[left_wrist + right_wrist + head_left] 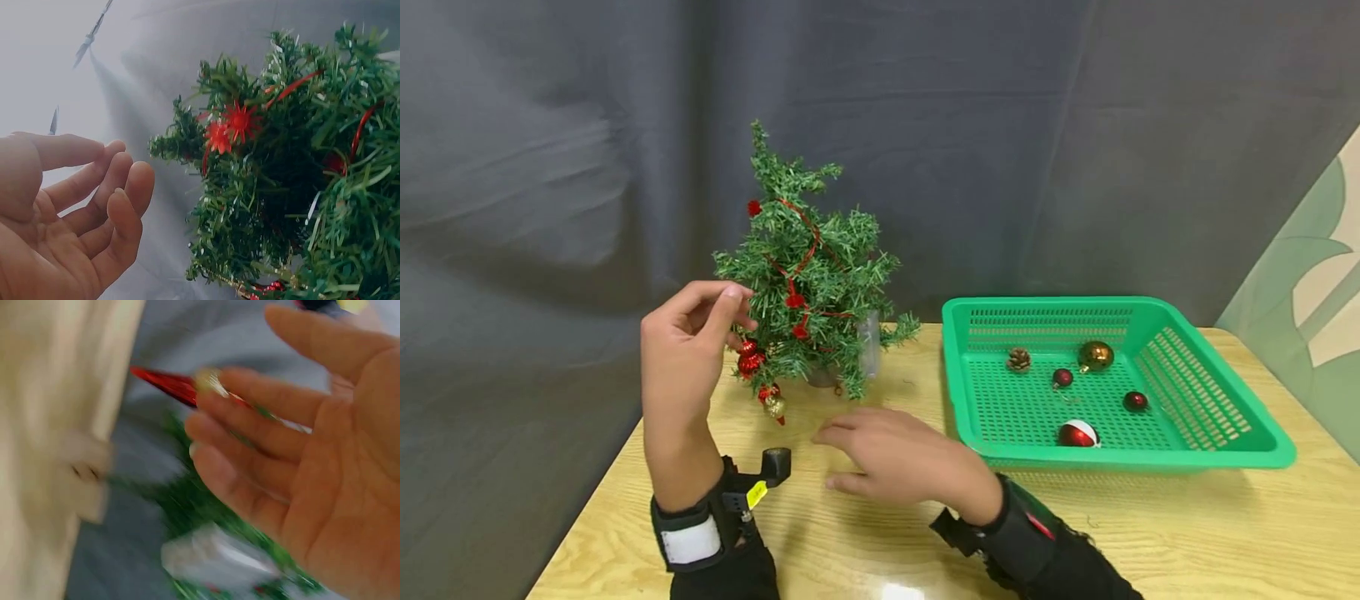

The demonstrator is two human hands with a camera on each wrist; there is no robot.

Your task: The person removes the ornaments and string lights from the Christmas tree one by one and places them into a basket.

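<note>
The small artificial tree (808,275) stands near the counter's (1150,533) back edge. The left hand (688,350) is raised just beside the tree's left branches, fingers (722,304) loosely curled, holding nothing. The right hand (898,458) hovers flat in front of the tree. The green basket (1262,437) toward the right edge holds five ornaments.

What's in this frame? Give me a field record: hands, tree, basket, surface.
left hand: raised beside the tree, fingers loosely curled, holding nothing
right hand: low over the table, fingers relaxed, empty
tree: small, green, upright, red ribbon and red and gold ornaments on it
basket: green, right of the tree
basket contents: pine cone, gold ball, two small red balls, red-and-white ball
table: light wood
</note>
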